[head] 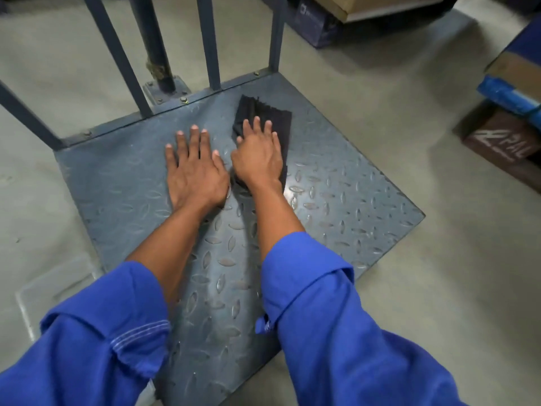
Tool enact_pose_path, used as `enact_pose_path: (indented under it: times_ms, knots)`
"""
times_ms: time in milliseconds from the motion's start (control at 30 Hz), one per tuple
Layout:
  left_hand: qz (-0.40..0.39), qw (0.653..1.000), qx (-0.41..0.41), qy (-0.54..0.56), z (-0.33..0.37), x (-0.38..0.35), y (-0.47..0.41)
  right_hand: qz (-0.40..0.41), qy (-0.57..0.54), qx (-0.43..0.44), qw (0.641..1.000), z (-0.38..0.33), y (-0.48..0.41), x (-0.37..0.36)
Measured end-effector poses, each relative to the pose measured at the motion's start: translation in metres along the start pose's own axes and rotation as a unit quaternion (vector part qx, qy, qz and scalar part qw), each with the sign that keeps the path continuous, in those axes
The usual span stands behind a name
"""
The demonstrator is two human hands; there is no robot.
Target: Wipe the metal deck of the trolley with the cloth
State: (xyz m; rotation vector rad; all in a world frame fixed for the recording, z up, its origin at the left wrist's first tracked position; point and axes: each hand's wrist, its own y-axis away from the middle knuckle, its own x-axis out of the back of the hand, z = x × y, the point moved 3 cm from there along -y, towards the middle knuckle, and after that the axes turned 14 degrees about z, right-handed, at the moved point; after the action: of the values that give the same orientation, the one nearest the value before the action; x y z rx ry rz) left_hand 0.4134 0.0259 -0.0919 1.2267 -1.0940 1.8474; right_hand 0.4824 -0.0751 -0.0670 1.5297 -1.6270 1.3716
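The trolley's grey metal deck (336,206) with a raised diamond pattern fills the middle of the head view. A dark folded cloth (263,112) lies on the deck near its far edge. My right hand (257,159) presses flat on the cloth, fingers spread, covering its near half. My left hand (194,168) rests flat on the bare deck just left of it, fingers apart, holding nothing. Both forearms reach out of rolled blue sleeves.
Upright grey rails of the trolley's handle frame (207,39) rise from the deck's far edge. Cardboard boxes (503,148) and a blue roll (509,98) stand at the right, more boxes (322,22) at the top. Concrete floor (409,288) surrounds the deck.
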Motion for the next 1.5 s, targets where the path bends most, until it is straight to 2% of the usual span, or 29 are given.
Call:
enact_pose_path:
  times_ms: [100,333,400,500,600,700,800,933,1067,1133,1167,1233,1300,1333,1400,1500]
  knots:
    - [-0.003,1.000,-0.014,0.001,0.001,0.001,0.004,0.012,-0.005,-0.020,1.000,0.020,0.011,0.000]
    - [-0.009,1.000,-0.010,-0.006,0.004,0.002,0.008,0.084,0.031,-0.225,0.970,0.096,0.087,0.054]
    - [-0.014,1.000,-0.014,-0.003,0.010,0.004,0.013,0.099,0.020,-0.250,0.963,0.095,0.093,0.072]
    - [-0.015,1.000,-0.024,-0.002,0.014,0.005,0.020,0.143,0.011,-0.174,0.974,0.054,0.072,0.093]
    - [-0.019,0.999,-0.026,0.003,0.014,0.007,0.024,0.082,-0.023,-0.101,0.991,0.016,0.037,0.080]
    - [-0.019,0.999,-0.039,0.004,0.018,0.009,0.030,-0.008,-0.025,-0.054,0.998,0.020,0.027,0.040]
    - [-0.026,0.998,-0.053,0.010,0.020,0.009,0.039,-0.012,-0.015,-0.032,0.999,0.040,0.042,0.021]
    - [-0.031,0.997,-0.065,0.014,0.020,0.008,0.043,0.043,0.001,-0.118,0.992,0.075,0.083,0.043]
    - [-0.035,0.997,-0.067,0.006,0.021,0.007,0.042,0.096,0.042,-0.282,0.954,0.121,0.121,0.077]
    - [-0.039,0.997,-0.072,0.002,0.022,0.006,0.042,0.126,0.031,-0.320,0.938,0.121,0.118,0.085]
    - [-0.039,0.996,-0.078,0.001,0.023,0.006,0.041,0.142,0.027,-0.298,0.944,0.110,0.112,0.084]
    - [-0.043,0.995,-0.086,0.000,0.025,0.005,0.039,0.140,-0.007,-0.191,0.972,0.076,0.098,0.072]
    - [-0.044,0.995,-0.086,0.003,0.026,0.006,0.039,0.063,-0.050,-0.091,0.993,0.045,0.090,0.052]
    - [-0.042,0.995,-0.086,0.005,0.026,0.006,0.039,0.025,-0.048,-0.069,0.996,0.038,0.090,0.043]
    - [-0.038,0.996,-0.086,0.009,0.026,0.007,0.039,0.006,-0.024,-0.067,0.997,0.044,0.094,0.036]
    - [-0.038,0.995,-0.089,0.011,0.026,0.006,0.040,0.047,0.001,-0.128,0.991,0.071,0.115,0.051]
